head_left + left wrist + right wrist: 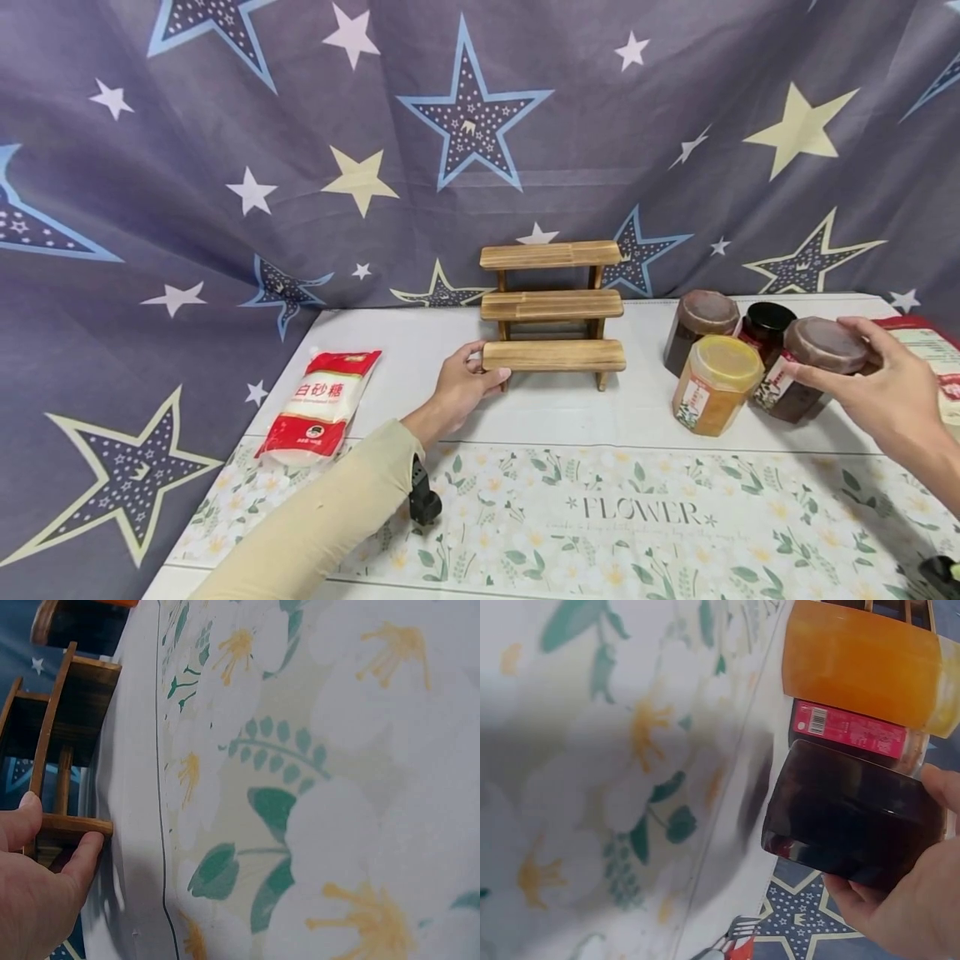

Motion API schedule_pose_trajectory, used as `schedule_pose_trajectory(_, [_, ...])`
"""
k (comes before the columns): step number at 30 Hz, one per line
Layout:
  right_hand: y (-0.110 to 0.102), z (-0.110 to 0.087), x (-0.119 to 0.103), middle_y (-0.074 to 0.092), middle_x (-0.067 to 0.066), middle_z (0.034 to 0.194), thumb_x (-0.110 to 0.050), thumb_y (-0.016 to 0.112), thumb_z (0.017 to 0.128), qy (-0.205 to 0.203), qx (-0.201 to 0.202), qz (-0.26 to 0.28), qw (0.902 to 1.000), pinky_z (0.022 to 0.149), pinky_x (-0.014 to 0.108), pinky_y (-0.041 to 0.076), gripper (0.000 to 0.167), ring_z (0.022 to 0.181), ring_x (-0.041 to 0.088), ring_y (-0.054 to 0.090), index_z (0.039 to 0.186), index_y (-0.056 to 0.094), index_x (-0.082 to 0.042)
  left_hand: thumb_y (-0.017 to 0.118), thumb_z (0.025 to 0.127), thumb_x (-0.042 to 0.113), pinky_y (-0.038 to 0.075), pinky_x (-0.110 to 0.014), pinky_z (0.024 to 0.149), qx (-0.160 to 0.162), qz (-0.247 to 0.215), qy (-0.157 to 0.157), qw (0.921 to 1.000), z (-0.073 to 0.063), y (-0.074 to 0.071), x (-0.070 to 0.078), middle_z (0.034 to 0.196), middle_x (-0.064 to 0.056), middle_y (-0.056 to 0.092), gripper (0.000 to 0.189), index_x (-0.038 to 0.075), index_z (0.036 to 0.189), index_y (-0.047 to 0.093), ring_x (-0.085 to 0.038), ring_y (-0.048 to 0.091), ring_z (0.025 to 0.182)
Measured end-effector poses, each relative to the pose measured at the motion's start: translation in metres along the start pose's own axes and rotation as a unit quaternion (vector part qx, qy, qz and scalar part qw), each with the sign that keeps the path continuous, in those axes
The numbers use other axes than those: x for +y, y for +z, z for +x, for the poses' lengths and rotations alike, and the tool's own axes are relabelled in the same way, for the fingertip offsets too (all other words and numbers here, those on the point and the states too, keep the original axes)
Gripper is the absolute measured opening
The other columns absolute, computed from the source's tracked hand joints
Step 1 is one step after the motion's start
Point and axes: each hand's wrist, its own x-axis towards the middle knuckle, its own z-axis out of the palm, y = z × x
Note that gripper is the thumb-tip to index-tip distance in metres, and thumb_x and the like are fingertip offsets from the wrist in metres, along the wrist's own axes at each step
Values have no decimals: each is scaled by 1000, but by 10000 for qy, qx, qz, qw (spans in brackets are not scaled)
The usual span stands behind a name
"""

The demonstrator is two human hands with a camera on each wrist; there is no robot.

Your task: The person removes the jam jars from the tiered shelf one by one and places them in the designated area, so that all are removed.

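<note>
My left hand (459, 390) grips the left end of the lowest step of a three-step wooden display rack (553, 355). In the left wrist view, the thumb and fingers sit around the rack's end leg (75, 826). On the right side of the table, my right hand (892, 387) holds a dark jar (797, 392) by its brownish lid, thumb on one side and fingers on the other. The right wrist view shows that jar's dark side (847, 817) close up. Beside it stands a yellow-lidded jar of amber contents (708, 396).
Behind these are another dark jar (701, 329) and a black-lidded jar (765, 323). A red and white sugar bag (321, 404) lies at the left, and a red package (926, 350) at the far right. A fork (739, 930) shows in the right wrist view. A starry curtain (420, 233) hangs behind.
</note>
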Motion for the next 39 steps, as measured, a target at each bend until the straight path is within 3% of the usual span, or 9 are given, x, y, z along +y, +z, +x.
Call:
schedule_pose_trajectory(7, [4,-6,2,45,22,126,-37,83,75,38,-20,-19,10000,54,0,38,93,80,-15,35,148,35,-6,68,88,-1,58,-38,89,-55,8,54,10000,-1,1,2,123,-23,59,65,7,145,39,-31,63,104])
schedule_pose_trajectory(14, [6,-8,2,48,13,119,-34,86,72,-73,7,58,10000,55,0,39,95,79,-13,38,148,36,-9,68,88,0,58,-37,89,-51,35,32,10000,-1,1,2,123,-22,59,64,8,144,39,-30,63,105])
schedule_pose_trajectory(19, [7,-9,0,46,24,128,-37,85,72,-274,-143,-140,9994,53,4,36,97,81,-10,35,149,34,-9,68,88,0,58,-37,89,-65,32,36,10000,1,0,2,124,-23,58,66,7,146,37,-31,63,106])
schedule_pose_trajectory(25, [6,-10,1,45,25,130,-38,84,74,-418,-255,-267,9984,54,9,34,97,82,-8,35,150,31,-10,67,89,0,57,-38,91,-104,20,77,9999,0,-1,2,126,-24,57,68,6,147,34,-33,61,108])
schedule_pose_trajectory(28, [7,-10,1,44,27,130,-37,83,76,-531,-420,-238,9974,55,10,33,97,88,3,42,151,27,-9,67,88,0,57,-38,91,-88,7,55,9999,0,-2,2,126,-24,56,67,6,147,35,-33,61,109])
schedule_pose_trajectory(31, [8,-9,0,40,31,132,-37,80,80,-615,-584,-216,9962,56,11,32,98,98,28,49,152,21,-6,67,89,0,56,-40,92,-87,8,63,9999,0,-2,2,127,-25,56,67,6,147,35,-34,61,109])
schedule_pose_trajectory(35, [8,-8,-2,32,37,134,-37,76,83,-602,-762,-250,9950,71,39,47,101,108,52,41,152,12,-1,67,89,0,56,-41,92,-92,34,85,9999,-1,-2,3,127,-26,55,67,5,147,34,-35,61,109])
schedule_pose_trajectory(38, [8,-8,-5,30,40,134,-35,76,83,-613,-847,-298,9941,75,64,41,103,109,55,39,151,9,3,67,89,1,56,-40,92,-96,120,102,9998,0,-1,3,127,-25,56,67,5,147,34,-34,61,109])
schedule_pose_trajectory(39, [7,-8,-6,29,40,134,-35,76,83,-619,-871,-333,9937,77,66,40,104,109,56,38,151,8,4,67,89,1,56,-40,91,-102,154,102,9998,0,-1,3,127,-25,56,68,5,147,34,-34,61,109])
